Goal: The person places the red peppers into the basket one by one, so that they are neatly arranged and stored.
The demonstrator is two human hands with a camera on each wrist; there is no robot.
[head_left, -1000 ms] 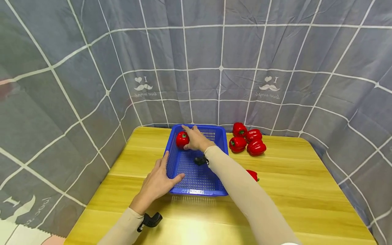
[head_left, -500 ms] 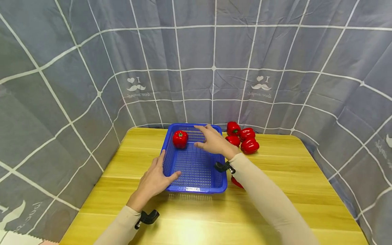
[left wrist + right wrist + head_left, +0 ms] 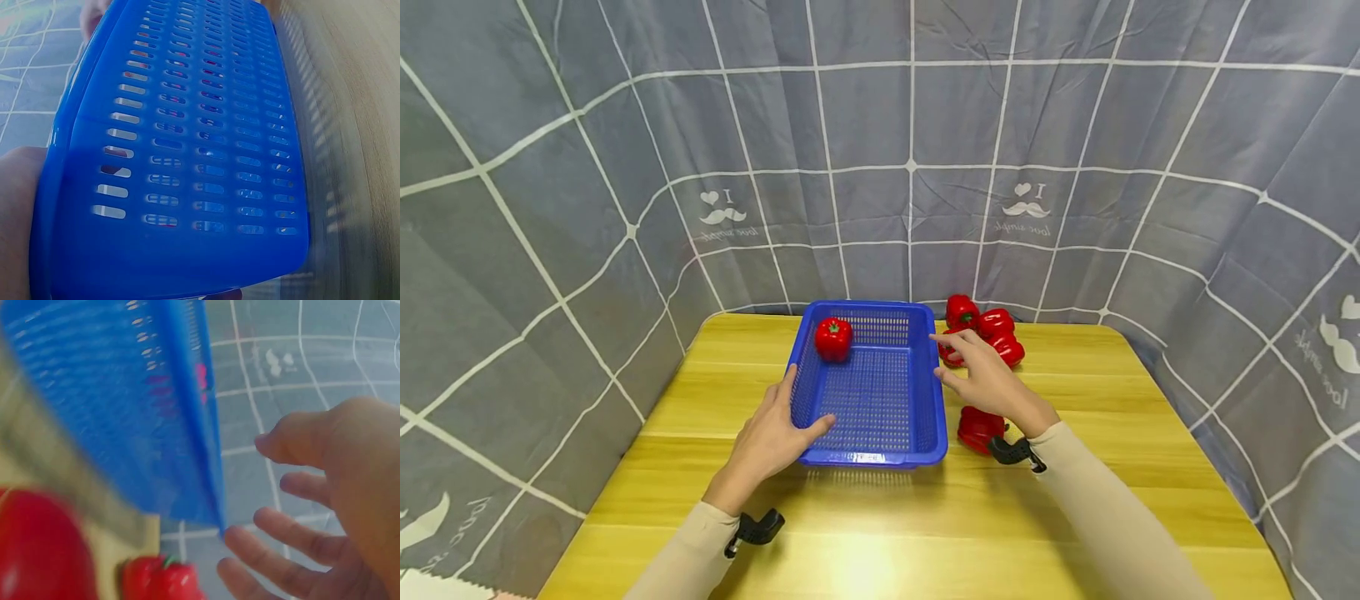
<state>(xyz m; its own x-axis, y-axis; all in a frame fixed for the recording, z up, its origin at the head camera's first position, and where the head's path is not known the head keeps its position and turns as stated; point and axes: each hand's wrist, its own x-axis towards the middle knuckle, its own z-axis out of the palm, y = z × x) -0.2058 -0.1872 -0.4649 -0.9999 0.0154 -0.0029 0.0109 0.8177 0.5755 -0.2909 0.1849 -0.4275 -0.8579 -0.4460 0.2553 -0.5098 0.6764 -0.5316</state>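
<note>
A blue plastic basket with slotted walls sits on the wooden table. Inside, at its back left corner, a red bell pepper stands upright with its green stem up. My left hand rests at the basket's left rim, fingers extended and thumb spread toward the near corner. My right hand, fingers spread and holding nothing, hovers just right of the basket's right wall. It partly covers a group of several red bell peppers behind it. Nearer me, another red bell pepper lies below the right wrist.
The wooden table extends in front of the basket and to both sides. A grey curtain with white grid lines hangs behind the table and along its sides.
My right hand has let go of the bell pepper in the basket and moved right, out over the right rim. My left hand stays at the left rim. The head view has shifted slightly.
</note>
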